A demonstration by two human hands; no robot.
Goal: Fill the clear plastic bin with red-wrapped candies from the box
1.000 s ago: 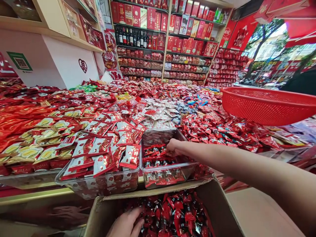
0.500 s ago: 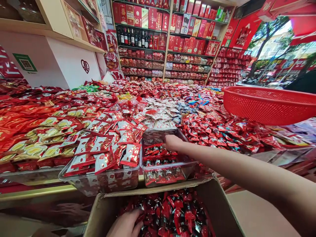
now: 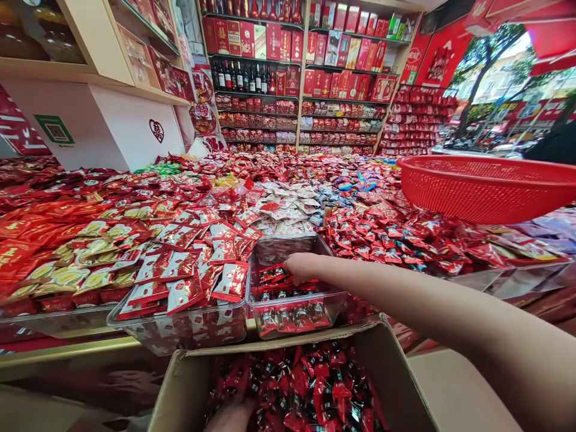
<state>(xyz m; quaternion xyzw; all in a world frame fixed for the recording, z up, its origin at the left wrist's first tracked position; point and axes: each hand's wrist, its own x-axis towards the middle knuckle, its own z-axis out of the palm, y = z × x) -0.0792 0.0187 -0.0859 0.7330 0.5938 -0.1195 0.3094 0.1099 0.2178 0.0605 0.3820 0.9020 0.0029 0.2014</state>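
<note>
My right hand (image 3: 302, 266) reaches into a clear plastic bin (image 3: 333, 303) that is partly filled with red-and-black wrapped candies (image 3: 281, 277); its fingers curl down among them and are hidden. My left hand (image 3: 231, 417) is dug into a cardboard box (image 3: 189, 375) full of the same red-and-black candies (image 3: 324, 390) at the bottom edge; only its back shows, the fingers are buried.
A second clear bin (image 3: 180, 324) of red-and-white packets stands left of the first. Heaps of wrapped sweets cover the wide counter. A red mesh basket (image 3: 486, 186) sits at the right. Shelves of red boxes and bottles (image 3: 270, 72) line the back wall.
My right hand has moved slightly left and farther over the bin's candies. My left hand has sunk deeper into the box, and the view has tipped a little.
</note>
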